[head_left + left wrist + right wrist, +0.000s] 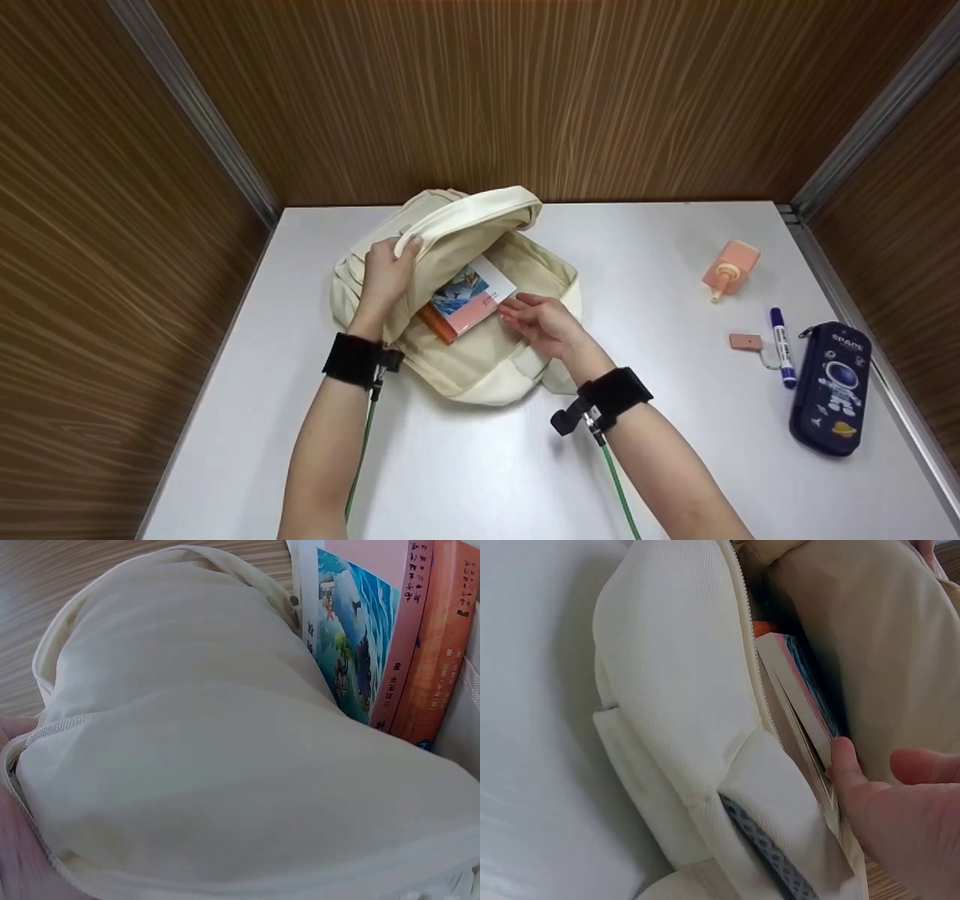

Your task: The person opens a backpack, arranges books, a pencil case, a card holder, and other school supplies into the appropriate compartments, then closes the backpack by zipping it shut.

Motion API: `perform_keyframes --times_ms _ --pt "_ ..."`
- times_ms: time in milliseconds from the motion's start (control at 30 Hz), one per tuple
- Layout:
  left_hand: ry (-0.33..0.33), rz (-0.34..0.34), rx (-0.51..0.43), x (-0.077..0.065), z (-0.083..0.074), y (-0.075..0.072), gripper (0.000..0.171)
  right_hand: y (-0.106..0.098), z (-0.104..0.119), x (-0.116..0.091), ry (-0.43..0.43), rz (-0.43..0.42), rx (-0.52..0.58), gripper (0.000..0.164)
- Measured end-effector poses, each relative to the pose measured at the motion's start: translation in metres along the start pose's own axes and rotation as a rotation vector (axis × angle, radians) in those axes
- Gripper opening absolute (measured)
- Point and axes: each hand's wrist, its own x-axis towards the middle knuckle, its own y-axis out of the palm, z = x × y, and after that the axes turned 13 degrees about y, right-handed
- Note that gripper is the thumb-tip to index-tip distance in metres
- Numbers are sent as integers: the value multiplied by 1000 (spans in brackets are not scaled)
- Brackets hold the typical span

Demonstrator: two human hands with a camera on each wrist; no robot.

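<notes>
A cream backpack [487, 386] lies unzipped on the white table. My left hand [388, 274] pinches the zipped edge of its front flap [195, 742] and holds it raised. Inside sits a pink-and-white book [474, 300] with a blue sea picture on its cover. Against it is an orange book [435, 652], spine showing in the left wrist view. At the bag's opening is my right hand [547, 326], fingers loosely extended and holding nothing. In the right wrist view, a fingertip [843, 752] is right at the pink book's edge. The raised flap hides part of both books.
On the table's right lie a peach pump bottle [733, 268], a small pinkish tag [745, 342], a blue-and-white marker [782, 349] and a navy space-print pencil case [831, 390]. Wood-grain panels [525, 97] wall in the back and sides. Green cables trail from both wrist straps.
</notes>
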Motion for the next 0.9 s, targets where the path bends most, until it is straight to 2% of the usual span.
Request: perform_keyframes --times_ms 133,200,267,400,500,633,733,800,900 --pt "6 15 0 -2 -1 1 30 -6 2 -8 10 49 -14 68" --pt "18 42 -11 -3 -2 1 29 -9 7 -16 -34 31 -23 65" --pt "29 79 -36 -7 -3 3 28 -12 12 -25 -90 -7 -31 59" --pt "65 197 -48 -20 -6 9 28 -17 23 -43 -229 -108 -75 49" --pt "126 252 36 -36 -9 18 28 -20 28 -50 -332 -208 -145 48" --pt "267 262 237 -61 -13 36 28 -24 31 -55 -455 -362 -323 47" --pt "346 301 329 -79 -13 47 35 -26 30 -55 -540 -436 -504 46" --pt "355 364 339 -88 -11 52 44 -26 29 -54 -587 -470 -636 45" --pt "306 453 361 -97 -8 57 57 -24 26 -50 -624 -488 -816 42"
